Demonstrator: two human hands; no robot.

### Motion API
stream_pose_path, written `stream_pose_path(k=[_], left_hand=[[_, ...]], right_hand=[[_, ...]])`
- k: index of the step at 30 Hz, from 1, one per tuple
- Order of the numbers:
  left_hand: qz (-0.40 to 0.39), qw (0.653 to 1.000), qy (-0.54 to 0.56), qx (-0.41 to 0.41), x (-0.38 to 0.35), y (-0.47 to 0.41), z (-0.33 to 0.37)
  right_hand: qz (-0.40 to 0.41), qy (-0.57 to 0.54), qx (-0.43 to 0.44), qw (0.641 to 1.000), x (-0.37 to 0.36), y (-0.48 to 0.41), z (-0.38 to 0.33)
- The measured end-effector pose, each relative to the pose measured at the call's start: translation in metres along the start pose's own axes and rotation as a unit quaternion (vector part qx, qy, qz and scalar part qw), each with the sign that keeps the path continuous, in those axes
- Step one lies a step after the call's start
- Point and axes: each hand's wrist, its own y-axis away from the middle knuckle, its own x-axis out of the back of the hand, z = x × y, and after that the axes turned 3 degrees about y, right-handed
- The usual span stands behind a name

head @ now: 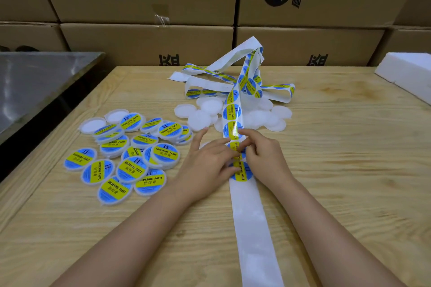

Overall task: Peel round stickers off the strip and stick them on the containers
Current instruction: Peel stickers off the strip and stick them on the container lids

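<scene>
Bare strip (254,228) comes in from 6 o'clock to the hands. The right hand (263,158) pinches the strip, the left hand (207,163) pinches a sticker (234,147) on it. Pile of labelled containers (131,168) at 9 o'clock, plain containers (205,119) at 12.

Stickers (240,171) — blue with yellow band — on white strip (253,228).
</scene>
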Motion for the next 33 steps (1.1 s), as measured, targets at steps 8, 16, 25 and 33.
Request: stream_pose_path(k=[8, 16, 25, 33], left_hand=[[-0.059, 0.998, -0.019, 0.025, -0.0025, -0.005, 0.0003], [-0.007, 0.999, -0.023, 0.029, -0.0025, -0.002, 0.0062], [0.088, 0.993, -0.019, -0.076, -0.0024, -0.001, 0.0033], [0.14, 0.982, 0.128, 0.005, 0.004, 0.0012, 0.0032]], right_hand=[[-0.042, -0.08, -0.027, 0.996, -0.001, 0.0024, -0.0006], [-0.038, -0.079, -0.031, 0.996, -0.0031, 0.0019, 0.0011], [-0.045, -0.074, -0.037, 0.996, -0.003, 0.003, -0.0017], [-0.041, -0.086, -0.045, 0.994, -0.003, 0.0015, 0.0001]])
